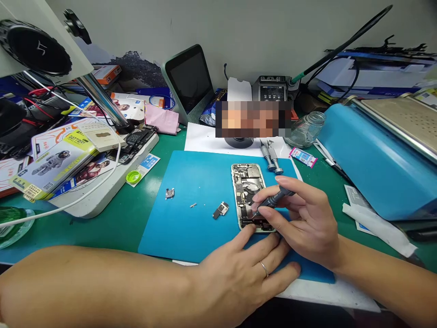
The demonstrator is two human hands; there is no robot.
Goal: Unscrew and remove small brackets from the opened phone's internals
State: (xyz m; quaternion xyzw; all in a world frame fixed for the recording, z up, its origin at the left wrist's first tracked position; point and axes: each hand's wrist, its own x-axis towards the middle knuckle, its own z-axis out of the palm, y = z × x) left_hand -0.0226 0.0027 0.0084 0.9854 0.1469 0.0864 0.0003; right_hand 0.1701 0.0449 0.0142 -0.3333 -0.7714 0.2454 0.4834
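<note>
Right of centre in the frame, an opened phone (251,191) lies face down on a blue mat (191,218), its long side running up and down the picture and its inner boards and shields exposed. The right hand (307,223) comes in from the lower right and pinches a dark screwdriver (276,198) between thumb and fingers, with the forefinger laid along the top of the handle. The tool slants down to the left, its tip inside the lower half of the phone. The left hand (246,269) reaches in from the lower left and lies flat and spread on the mat, holding nothing, with its fingertips at the phone's bottom edge; a ring (264,269) sits on one finger. Left of the phone, three small loose parts rest on the mat: a dark module (221,209) nearest to it, a tiny sliver (193,205) further left, and a small bracket (170,193) beyond that. Just above the phone's upper right corner two spare screwdrivers (271,157) lie side by side. A glass jar (309,129) stands further up and right.
</note>
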